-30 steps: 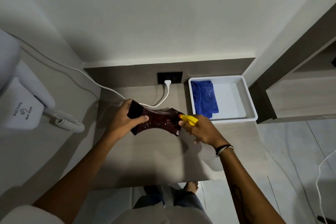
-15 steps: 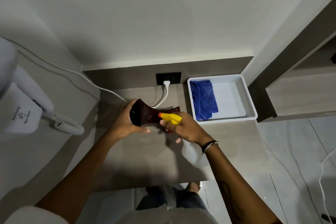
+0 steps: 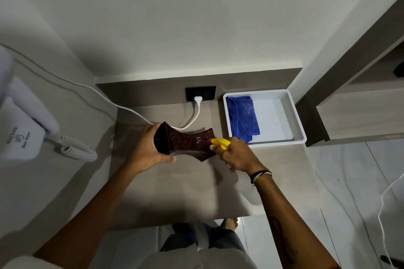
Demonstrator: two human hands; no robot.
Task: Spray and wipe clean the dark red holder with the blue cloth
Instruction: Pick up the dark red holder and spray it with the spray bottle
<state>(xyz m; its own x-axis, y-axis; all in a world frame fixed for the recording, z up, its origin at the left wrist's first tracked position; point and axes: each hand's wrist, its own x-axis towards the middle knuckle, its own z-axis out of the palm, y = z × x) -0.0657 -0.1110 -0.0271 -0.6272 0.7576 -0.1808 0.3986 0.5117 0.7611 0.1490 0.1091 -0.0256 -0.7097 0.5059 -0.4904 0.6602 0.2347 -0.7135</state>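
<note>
Head view: my left hand (image 3: 147, 150) grips the dark red holder (image 3: 188, 141) above the counter; my right hand (image 3: 237, 155) clasps the yellow sprayer (image 3: 220, 143) beside it. Blue cloth (image 3: 242, 117) lies right of the holder.

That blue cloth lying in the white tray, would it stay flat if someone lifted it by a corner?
Probably not. The blue cloth lies folded with soft creases in the white tray, so it would likely droop and unfold. It looks thin and fluffy, so probably light. Its fuzzy surface should grip fingers rather than slip.
</note>
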